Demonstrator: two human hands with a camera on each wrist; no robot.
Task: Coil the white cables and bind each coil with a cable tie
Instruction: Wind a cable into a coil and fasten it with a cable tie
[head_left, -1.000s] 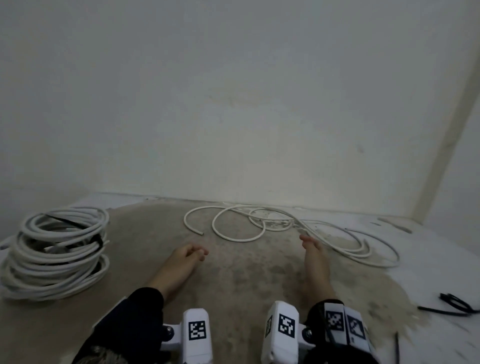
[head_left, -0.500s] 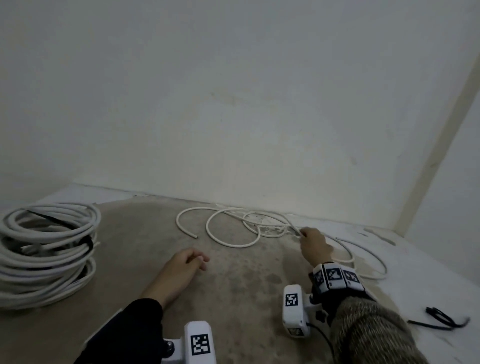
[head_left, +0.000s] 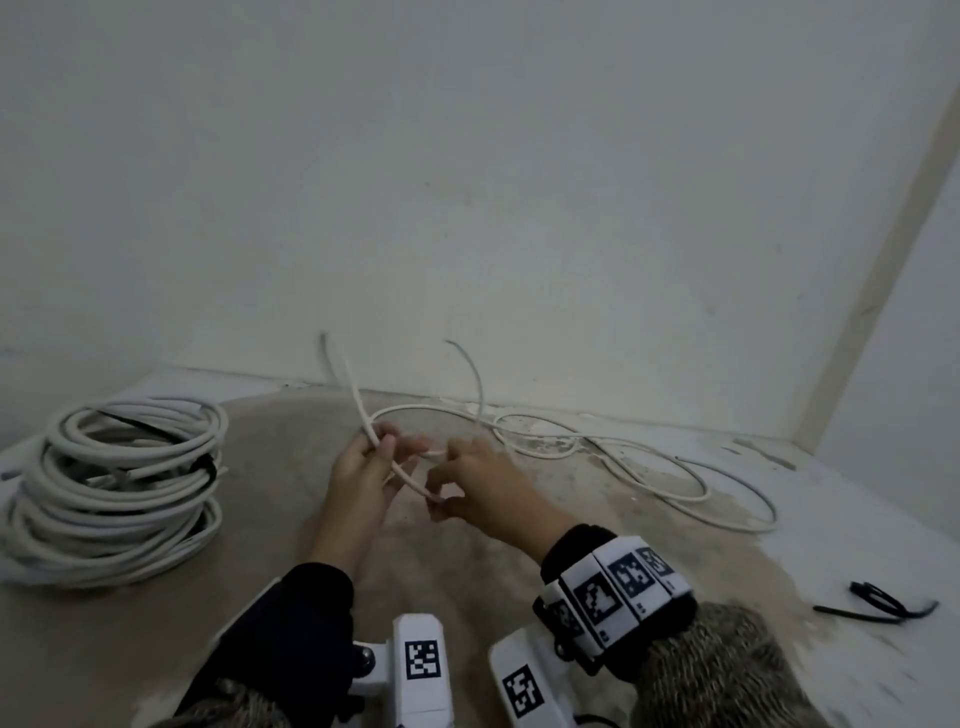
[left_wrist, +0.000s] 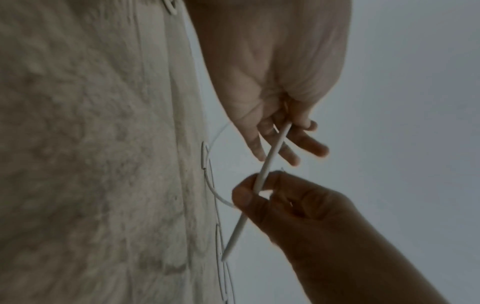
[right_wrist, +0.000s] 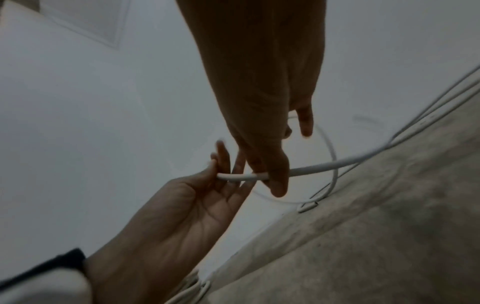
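Both hands pinch one loose white cable (head_left: 363, 410) right of the tied coil stack (head_left: 114, 488): left hand (head_left: 363, 467), right hand (head_left: 483, 488) beside it.

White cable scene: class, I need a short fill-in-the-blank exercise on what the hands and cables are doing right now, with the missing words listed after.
1. Both the left hand and the right hand hold the loose white cable, whose colour is ____.
2. The finished coils lie stacked on the person's ____ side.
3. The spare cable ties on the floor are ____ in colour.

Missing words: white; left; black
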